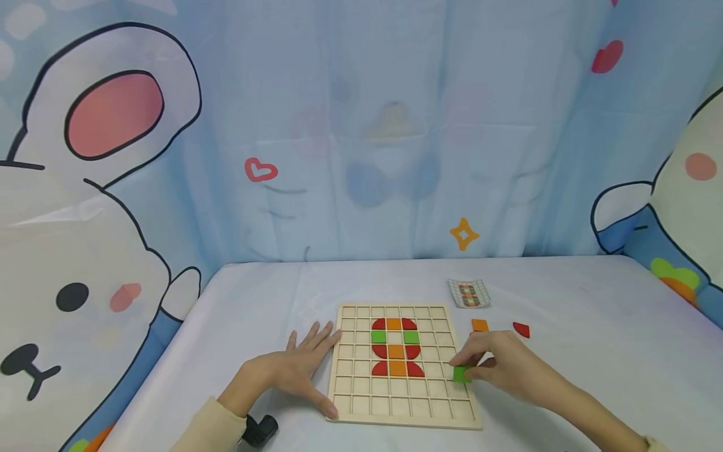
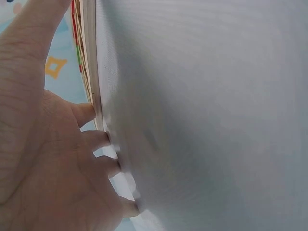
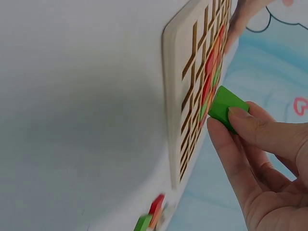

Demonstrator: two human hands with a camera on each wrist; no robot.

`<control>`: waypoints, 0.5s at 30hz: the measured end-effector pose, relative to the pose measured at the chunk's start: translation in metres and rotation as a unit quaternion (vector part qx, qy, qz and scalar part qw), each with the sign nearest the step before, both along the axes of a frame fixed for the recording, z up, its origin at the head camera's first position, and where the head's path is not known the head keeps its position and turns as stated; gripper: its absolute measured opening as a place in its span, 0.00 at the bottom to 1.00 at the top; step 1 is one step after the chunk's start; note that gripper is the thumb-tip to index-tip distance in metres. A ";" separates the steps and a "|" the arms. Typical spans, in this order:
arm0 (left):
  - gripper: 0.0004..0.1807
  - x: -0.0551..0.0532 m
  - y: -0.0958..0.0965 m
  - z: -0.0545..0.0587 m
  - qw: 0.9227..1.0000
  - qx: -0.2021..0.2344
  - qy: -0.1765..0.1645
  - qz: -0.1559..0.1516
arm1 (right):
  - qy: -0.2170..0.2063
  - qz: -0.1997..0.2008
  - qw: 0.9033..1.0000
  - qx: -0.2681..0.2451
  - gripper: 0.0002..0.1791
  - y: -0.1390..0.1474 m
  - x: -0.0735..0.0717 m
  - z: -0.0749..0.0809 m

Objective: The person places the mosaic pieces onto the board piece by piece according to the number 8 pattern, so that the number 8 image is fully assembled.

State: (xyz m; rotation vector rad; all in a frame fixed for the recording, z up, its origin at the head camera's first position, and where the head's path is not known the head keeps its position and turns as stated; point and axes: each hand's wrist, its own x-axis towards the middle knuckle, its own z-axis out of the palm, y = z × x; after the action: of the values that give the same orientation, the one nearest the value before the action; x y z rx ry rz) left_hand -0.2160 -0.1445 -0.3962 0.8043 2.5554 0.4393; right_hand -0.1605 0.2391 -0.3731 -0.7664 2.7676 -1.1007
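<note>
A green square tile (image 1: 461, 374) is pinched between the thumb and fingers of my right hand (image 1: 505, 363), over the right side of a wooden grid board (image 1: 407, 411). In the right wrist view the green tile (image 3: 225, 107) is held tilted, apart from the table. My left hand (image 1: 296, 364) lies with fingers spread, its thumb and fingertips touching the board's left edge. The left wrist view shows the palm (image 2: 57, 159) beside that edge. Set in the board's middle columns are red curved pieces (image 1: 379, 368), orange squares (image 1: 398, 368) and green squares (image 1: 412, 337).
Right of the board lie a loose orange square (image 1: 480, 325) and a red curved piece (image 1: 522, 329). Another green piece (image 3: 143, 223) lies near them in the right wrist view. A small pattern card (image 1: 470, 294) is behind them. The white table (image 1: 593, 326) meets a printed curtain (image 1: 384, 207).
</note>
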 end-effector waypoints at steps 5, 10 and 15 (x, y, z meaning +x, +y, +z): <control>0.74 -0.001 0.000 -0.001 1.000 -0.003 0.001 -0.001 | -0.003 0.028 0.999 -0.020 0.10 -0.027 -0.004 -0.003; 0.73 0.000 0.000 -0.001 1.000 0.001 -0.001 -0.003 | 0.001 0.050 0.999 -0.016 0.09 -0.049 -0.008 -0.008; 0.73 0.000 0.000 0.000 1.000 0.001 0.001 -0.002 | -0.009 0.057 0.998 -0.010 0.10 -0.061 -0.012 -0.013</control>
State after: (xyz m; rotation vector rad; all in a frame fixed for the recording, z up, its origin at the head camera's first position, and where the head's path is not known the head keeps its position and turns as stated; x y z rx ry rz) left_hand -0.2162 -0.1448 -0.3965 0.8118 2.5548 0.4397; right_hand -0.1722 0.1785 -0.3863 -0.8987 2.6647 -1.1103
